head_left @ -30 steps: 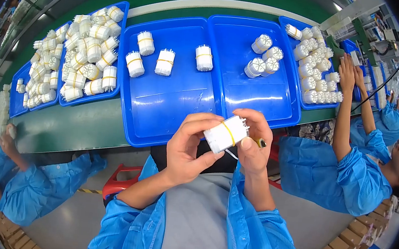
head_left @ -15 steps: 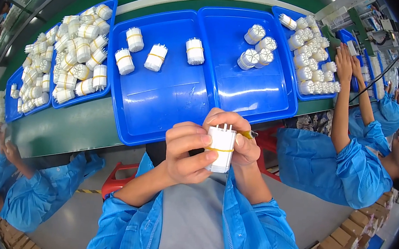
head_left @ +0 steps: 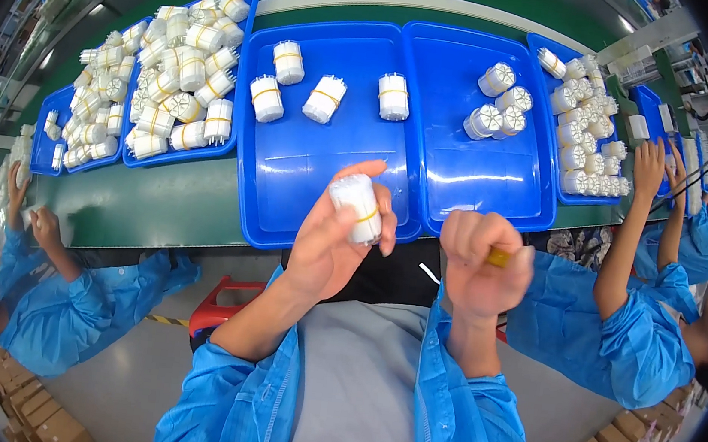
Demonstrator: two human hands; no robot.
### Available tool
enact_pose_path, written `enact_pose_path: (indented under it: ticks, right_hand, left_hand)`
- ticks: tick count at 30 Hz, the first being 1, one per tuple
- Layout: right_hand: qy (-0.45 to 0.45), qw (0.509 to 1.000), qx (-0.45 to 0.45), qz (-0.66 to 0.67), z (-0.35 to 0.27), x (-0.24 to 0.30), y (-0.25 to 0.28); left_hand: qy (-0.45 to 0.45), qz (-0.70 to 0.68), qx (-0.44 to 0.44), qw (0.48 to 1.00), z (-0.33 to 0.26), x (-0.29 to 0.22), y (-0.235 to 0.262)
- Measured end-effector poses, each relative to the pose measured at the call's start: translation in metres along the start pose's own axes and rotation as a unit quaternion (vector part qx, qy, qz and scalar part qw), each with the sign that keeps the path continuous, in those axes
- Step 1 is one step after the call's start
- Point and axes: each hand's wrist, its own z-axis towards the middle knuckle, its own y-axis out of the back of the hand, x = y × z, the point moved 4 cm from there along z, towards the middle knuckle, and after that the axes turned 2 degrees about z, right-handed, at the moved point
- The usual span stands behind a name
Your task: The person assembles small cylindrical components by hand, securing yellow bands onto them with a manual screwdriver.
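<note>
My left hand (head_left: 317, 247) holds up a white cylindrical bundle (head_left: 355, 206) with a yellow rubber band around its middle. It is tilted between thumb and fingers, near the front edge of the left middle blue tray (head_left: 304, 207). To the right, my right hand (head_left: 478, 273) is closed around a yellow tool (head_left: 498, 258), mostly hidden by the fingers and blurred. A thin white strip (head_left: 429, 273) shows just left of this hand; whether it touches the hand I cannot tell. Several banded bundles (head_left: 324, 99) stand or lie at the back of that tray.
The right middle blue tray (head_left: 536, 214) holds several similar bundles (head_left: 497, 79). Heaped trays of bundles stand at left (head_left: 179, 158) and right (head_left: 602, 198) on the green bench (head_left: 165, 210). Co-workers in blue work on both sides. A red stool (head_left: 211, 305) stands below.
My hands have come apart: the left keeps the bundle, tilted now, and the right has moved away to the right with the yellow tool. The white strip has appeared; the view has shifted.
</note>
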Motion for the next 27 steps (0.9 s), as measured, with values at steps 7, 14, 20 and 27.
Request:
enact_pose_path:
  ticks: [7,14,20,27]
  right_hand:
    - [0.022,0.967,0.089,0.239,0.022,0.010,-0.025]
    - [0.007,0.965,0.118,0.235,0.022,-0.003,-0.031]
    - [0.018,0.963,0.107,0.247,0.022,-0.007,-0.032]
    - [0.014,0.970,0.110,0.215,0.020,-0.009,-0.031]
  left_hand:
    - [0.154,0.030,0.000,0.988,-0.014,0.009,-0.007]
    - [0.172,0.106,0.008,0.979,-0.020,0.007,-0.010]
    - [0.160,0.241,-0.016,0.957,-0.019,0.009,-0.006]
    - [0.106,0.333,-0.012,0.937,-0.018,0.009,-0.007]
